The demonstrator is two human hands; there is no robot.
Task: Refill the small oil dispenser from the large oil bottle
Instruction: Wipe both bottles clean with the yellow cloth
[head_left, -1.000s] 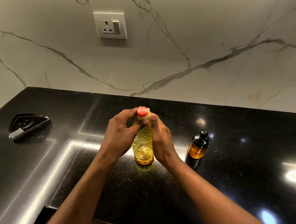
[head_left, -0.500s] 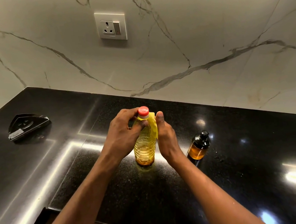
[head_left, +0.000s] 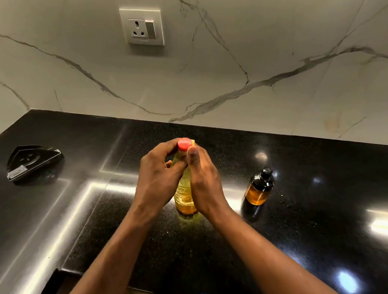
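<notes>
With the left grip (head_left: 157, 178), clasps the neck of the large oil bottle (head_left: 184, 197) just below its red cap (head_left: 184, 144), fingers curled round it. With the right grip (head_left: 204, 185), holds the same bottle from the other side, palm against it, thumb pointing up and touching just under the cap; hides the other fingers behind the bottle. Stands the bottle upright between both grips, base on the black tabletop (head_left: 320, 216), cap on, yellow oil inside. Has the small oil dispenser (head_left: 258, 187) upright near the right grip, to its right and apart from it, black pump top on, amber liquid in its lower part. Shows, well left of the left grip and farther back, a black triangular holder (head_left: 33, 160) on the tabletop. Shows beyond both grips a veined marble wall (head_left: 272, 37) with a white socket (head_left: 142, 27) high above the cap.
</notes>
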